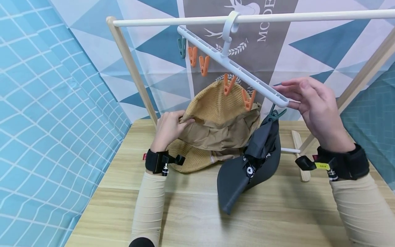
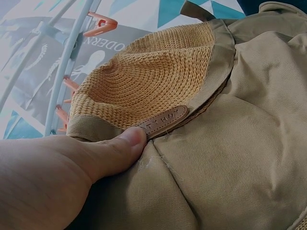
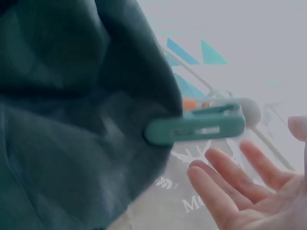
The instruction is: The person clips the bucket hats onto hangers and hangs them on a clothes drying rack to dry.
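My left hand (image 1: 168, 129) pinches the edge of a tan sun hat (image 1: 216, 135) with a knitted straw crown and a cloth part. In the left wrist view the thumb presses beside a brown leather label (image 2: 165, 120) on the hat's band. A dark baseball cap (image 1: 232, 187) hangs from the near end of a white clip hanger (image 1: 243, 73), held by a green clip (image 1: 274, 114). Beside that end is my right hand (image 1: 319, 106), its fingers spread and loosely bent, holding nothing. The right wrist view shows its fingertips apart from the green clip (image 3: 196, 129).
The hanger hooks over a white rail (image 1: 293, 16) on a wooden stand (image 1: 131, 68). Several orange clips (image 1: 228, 85) and another green clip (image 1: 181, 47) hang along it. Below is a wood-grain table (image 1: 197, 206); patterned cloth (image 1: 160, 72) covers the back.
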Tool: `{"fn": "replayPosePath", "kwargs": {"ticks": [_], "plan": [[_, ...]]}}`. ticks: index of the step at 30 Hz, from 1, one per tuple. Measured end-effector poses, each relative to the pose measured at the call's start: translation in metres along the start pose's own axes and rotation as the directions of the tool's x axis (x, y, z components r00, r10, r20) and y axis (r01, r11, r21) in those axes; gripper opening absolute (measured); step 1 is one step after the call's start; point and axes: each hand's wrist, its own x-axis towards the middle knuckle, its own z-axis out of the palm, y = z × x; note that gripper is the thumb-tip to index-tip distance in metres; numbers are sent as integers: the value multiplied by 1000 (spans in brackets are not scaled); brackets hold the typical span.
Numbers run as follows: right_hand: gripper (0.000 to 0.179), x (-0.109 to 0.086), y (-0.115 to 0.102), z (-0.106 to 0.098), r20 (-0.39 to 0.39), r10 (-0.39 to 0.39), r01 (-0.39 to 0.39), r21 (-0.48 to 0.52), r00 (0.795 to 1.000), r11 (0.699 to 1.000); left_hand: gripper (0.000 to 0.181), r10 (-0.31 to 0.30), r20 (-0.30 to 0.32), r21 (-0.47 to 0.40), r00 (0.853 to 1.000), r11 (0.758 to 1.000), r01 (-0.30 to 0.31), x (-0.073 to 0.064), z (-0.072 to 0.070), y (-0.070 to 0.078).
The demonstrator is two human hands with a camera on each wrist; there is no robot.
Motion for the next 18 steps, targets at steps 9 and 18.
{"fn": "replayPosePath", "kwargs": {"ticks": [9,18], "plan": [[39,45,-5,-27,275,36,-13,-86,961,996,38,4,-1,2,1000,1000,-4,0,-2,-1],[48,85,-10,-42,323,28,12,-120,946,993,41,16,-7,6,1000,1000,-16,-1,-3,-1]]}}
